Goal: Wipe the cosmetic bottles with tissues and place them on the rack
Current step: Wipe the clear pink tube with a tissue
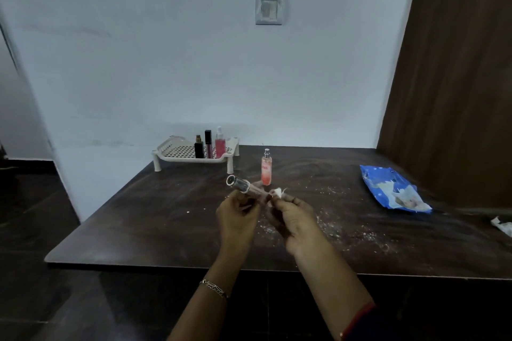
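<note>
1. Head view, the step in hand: I judge I am mid-wipe. My left hand (pixel 238 219) has its fingers curled round a bottle (pixel 245 186), held above the counter (pixel 166 224) and lying nearly level, with its silver cap pointing up and to the left.
2. My right hand (pixel 296 219) pinches a small wad of tissue (pixel 278 191) against the bottle's lower end.
3. How far along: three bottles (pixel 209 145) stand upright on the right part of the rack (pixel 174 151) at the counter's back edge. A spray bottle (pixel 266 167) stands upright on the counter, between the rack and my hands, and looks to be not yet placed.
4. Next move, as I judge it: rub the tissue along the whole body and cap, then carry the bottle to the rack and stand it on the free left part without knocking the three there.
5. The surface: the counter is dark and streaked, with white specks (pixel 332 225) scattered near my right hand. A blue tissue pack (pixel 393 188) lies open, well off to the right, and a crumpled tissue (pixel 502 225) sits at the right edge.
6. The room: a pale wall with a switch plate (pixel 268 10), a brown wooden panel (pixel 457 63) on the right, and a dark floor.
</note>
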A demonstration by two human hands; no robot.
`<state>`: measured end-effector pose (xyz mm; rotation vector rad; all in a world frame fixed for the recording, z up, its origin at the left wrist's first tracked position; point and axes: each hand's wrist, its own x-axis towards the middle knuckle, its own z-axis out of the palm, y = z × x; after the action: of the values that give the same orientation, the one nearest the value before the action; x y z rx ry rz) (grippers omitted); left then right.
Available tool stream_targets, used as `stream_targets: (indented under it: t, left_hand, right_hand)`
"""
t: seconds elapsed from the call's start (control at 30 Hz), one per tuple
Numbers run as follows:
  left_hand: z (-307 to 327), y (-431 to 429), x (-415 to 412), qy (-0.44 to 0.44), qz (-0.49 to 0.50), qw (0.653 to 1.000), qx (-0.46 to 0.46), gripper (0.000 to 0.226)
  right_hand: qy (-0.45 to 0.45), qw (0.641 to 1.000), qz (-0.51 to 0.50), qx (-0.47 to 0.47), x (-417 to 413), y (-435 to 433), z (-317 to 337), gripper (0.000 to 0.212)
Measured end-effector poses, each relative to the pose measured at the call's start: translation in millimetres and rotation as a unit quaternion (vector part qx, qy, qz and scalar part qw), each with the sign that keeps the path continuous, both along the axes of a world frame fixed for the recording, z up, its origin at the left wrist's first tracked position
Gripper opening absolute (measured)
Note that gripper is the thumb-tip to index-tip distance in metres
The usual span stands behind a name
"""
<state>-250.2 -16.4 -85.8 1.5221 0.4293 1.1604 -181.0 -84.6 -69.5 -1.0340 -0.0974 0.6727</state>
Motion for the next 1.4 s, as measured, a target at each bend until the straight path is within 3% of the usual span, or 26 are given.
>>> stream_targets:
  t: [0.2, 0.37, 0.5, 0.7, 0.87, 1.2, 1.4]
  left_hand:
    - [10, 44, -15, 0.063, 0.096, 0.991, 0.07, 0.015]
    - [25, 85, -17, 0.085, 0.119, 0.985, 0.089, 0.018]
    - [37, 131, -14, 0.144, 0.141, 0.974, 0.105, 0.019]
    - [60, 213, -3, 0.233, 0.238, 0.934, 0.133, 0.029]
    - [55, 278, 22, 0.313, 0.223, 0.917, 0.103, 0.029]
    - [31, 343, 61, 0.383, 0.19, 0.892, 0.147, 0.019]
    - [24, 347, 67, 0.459, 0.198, 0.844, 0.194, 0.026]
  right_hand:
    - [-0.019, 0.994, 0.041, -0.096, -12, 52, 15, 0.016]
    - [-0.055, 0.991, 0.049, -0.111, -14, 92, 26, 0.009]
    - [-0.101, 0.987, 0.046, -0.118, -1, 114, 30, 0.018]
    - [-0.154, 0.979, 0.01, -0.132, 35, 152, 19, 0.025]
    - [-0.203, 0.966, 0.026, -0.16, 60, 187, 7, 0.02]
    - [-0.247, 0.952, 0.018, -0.179, 82, 234, -19, 0.013]
    - [-0.263, 0.94, -0.014, -0.218, 87, 243, -36, 0.014]
